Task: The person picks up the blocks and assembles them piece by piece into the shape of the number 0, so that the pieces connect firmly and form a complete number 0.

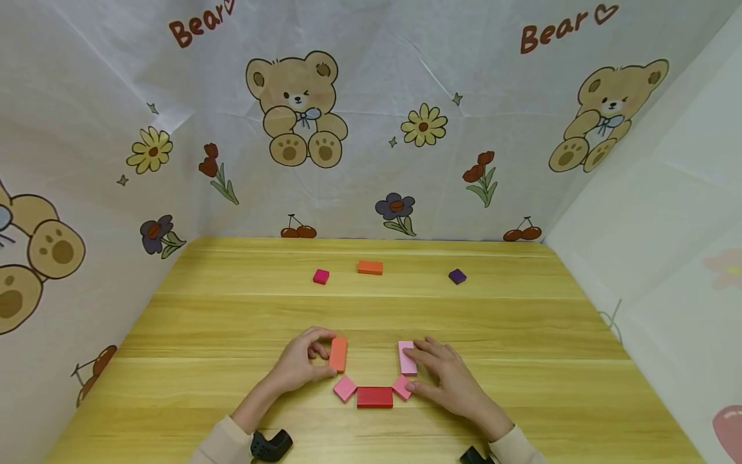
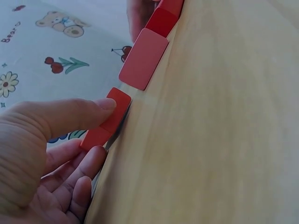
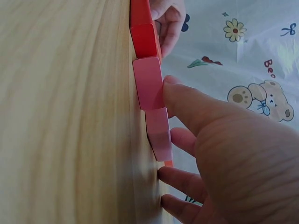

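Orange block (image 1: 338, 354) lies just beyond the left pink block (image 1: 344, 389), pinched between thumb and fingers of the left hand (image 1: 298, 362). Loosely spread, the right hand's (image 1: 453, 381) fingers touch the long pink block (image 1: 406, 366), thumb against the right pink block (image 1: 400, 387). Table (image 1: 522, 322) stretches widely beyond both hands toward its far edge.
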Tool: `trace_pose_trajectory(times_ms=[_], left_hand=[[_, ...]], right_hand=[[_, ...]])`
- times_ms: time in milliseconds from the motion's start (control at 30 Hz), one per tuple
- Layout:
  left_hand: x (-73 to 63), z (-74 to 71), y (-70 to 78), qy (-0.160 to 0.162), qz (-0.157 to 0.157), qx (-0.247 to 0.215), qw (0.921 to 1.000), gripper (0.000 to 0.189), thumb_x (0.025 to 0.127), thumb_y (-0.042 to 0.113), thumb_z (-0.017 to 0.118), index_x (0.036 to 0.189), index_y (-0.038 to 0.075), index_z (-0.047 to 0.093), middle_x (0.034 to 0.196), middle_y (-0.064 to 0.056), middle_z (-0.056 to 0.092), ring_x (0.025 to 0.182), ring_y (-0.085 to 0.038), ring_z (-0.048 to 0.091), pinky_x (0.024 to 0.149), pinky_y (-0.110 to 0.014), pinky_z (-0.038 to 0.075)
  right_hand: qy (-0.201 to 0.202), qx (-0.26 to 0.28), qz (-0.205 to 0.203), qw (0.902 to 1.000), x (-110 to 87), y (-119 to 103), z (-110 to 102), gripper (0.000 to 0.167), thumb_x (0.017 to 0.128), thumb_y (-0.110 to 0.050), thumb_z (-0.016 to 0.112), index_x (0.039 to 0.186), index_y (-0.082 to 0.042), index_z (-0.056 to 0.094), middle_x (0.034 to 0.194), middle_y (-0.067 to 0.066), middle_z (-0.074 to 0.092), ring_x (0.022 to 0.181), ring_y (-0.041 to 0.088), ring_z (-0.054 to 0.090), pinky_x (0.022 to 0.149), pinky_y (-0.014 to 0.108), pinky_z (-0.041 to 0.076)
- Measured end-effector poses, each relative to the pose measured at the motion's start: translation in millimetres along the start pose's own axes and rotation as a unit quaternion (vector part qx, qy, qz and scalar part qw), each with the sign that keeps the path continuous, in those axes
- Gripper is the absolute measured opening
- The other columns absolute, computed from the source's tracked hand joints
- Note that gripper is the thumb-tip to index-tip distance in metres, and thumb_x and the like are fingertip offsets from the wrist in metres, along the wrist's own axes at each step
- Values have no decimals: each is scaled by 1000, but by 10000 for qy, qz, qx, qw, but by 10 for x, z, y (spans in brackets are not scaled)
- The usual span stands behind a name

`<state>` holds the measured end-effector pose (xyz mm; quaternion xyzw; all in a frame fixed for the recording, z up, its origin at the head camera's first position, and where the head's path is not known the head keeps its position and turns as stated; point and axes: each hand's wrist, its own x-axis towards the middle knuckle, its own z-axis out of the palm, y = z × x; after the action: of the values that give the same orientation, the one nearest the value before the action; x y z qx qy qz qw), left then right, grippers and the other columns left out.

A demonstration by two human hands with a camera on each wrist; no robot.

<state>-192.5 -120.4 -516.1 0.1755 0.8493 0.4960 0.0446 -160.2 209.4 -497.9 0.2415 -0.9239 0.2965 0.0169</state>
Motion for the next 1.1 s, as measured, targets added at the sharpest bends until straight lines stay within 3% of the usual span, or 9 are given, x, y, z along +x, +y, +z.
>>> trace_pose_trajectory(times_ms=[1100], left_hand=[[-13, 23, -14, -114, 72, 221, 9997, 59, 71, 22, 88, 123, 7, 63, 105, 3, 62, 85, -6, 57, 79, -22, 46]], right_hand=[[10, -43, -27, 10000, 2, 0, -1, 56, 84, -42, 74, 133, -18, 62, 142, 13, 55, 140, 40, 39, 110, 68, 25]])
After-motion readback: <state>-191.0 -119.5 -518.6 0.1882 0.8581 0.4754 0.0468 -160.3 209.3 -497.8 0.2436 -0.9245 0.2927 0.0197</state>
